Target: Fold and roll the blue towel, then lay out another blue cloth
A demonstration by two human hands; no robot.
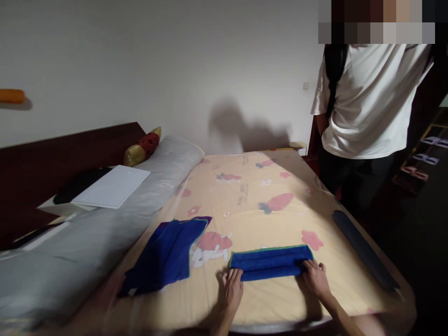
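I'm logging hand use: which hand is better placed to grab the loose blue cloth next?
Left, probably. The left hand rests at the left end of the folded towel, nearest the loose blue cloth; the right hand sits at the far end.

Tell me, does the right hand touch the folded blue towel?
Touching. In the head view the right hand lies on the right end of the folded blue towel, no gap visible.

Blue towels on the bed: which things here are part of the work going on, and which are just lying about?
In the job: folded blue towel, with the left hand and right hand on its ends; likely the spread blue towel beside it.
Lying about: white board, red-and-gold cushion, grey bolster, dark bolster, a person standing by.
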